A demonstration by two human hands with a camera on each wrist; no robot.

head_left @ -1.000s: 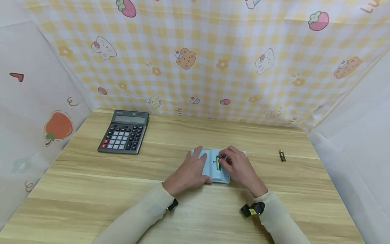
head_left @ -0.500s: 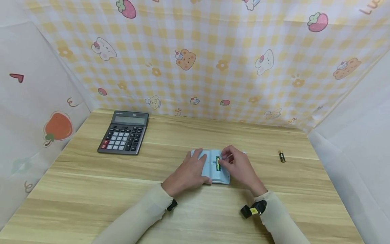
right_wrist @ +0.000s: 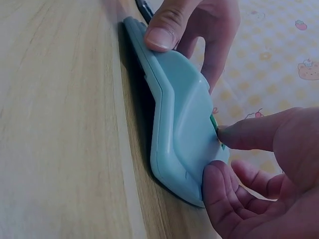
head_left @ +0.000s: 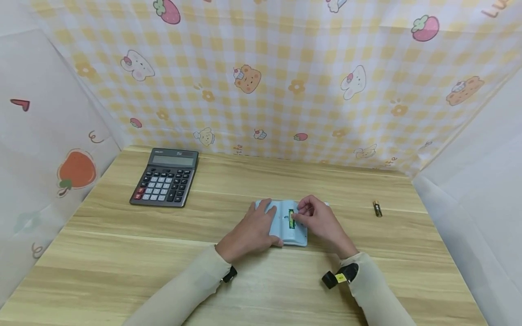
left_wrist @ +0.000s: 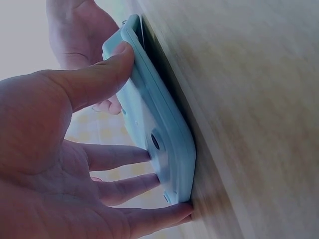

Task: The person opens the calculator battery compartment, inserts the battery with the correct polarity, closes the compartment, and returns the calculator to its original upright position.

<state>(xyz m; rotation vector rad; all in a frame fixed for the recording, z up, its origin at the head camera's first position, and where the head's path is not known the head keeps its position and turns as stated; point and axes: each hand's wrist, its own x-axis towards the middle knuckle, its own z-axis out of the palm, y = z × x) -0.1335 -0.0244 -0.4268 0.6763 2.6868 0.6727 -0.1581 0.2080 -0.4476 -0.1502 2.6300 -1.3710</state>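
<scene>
Pale-blue case (head_left: 289,237): between the hands on the bench (head_left: 277,290), uncovered slot (head_left: 291,227) facing up; probably light, stiff plastic, smooth enough to skid if pressed on one side only.
Left hand (head_left: 250,230): fingers spread wide over the case, thumb at its near edge.
Right hand (head_left: 322,223): narrow, one digit touching the green battery (head_left: 291,221) in the slot, other fingers curled beside the case; whether they pinch anything, I cannot tell.
Green battery: likely rigid and slick, small for fingertips; best taken by one end.
Case hold: outer edges look safest, keeping any squeeze off the slot.
Loose battery (head_left: 377,209): well apart, to the right of the right hand.
Dark calculator (head_left: 165,177): beyond the left hand, to its left.
</scene>
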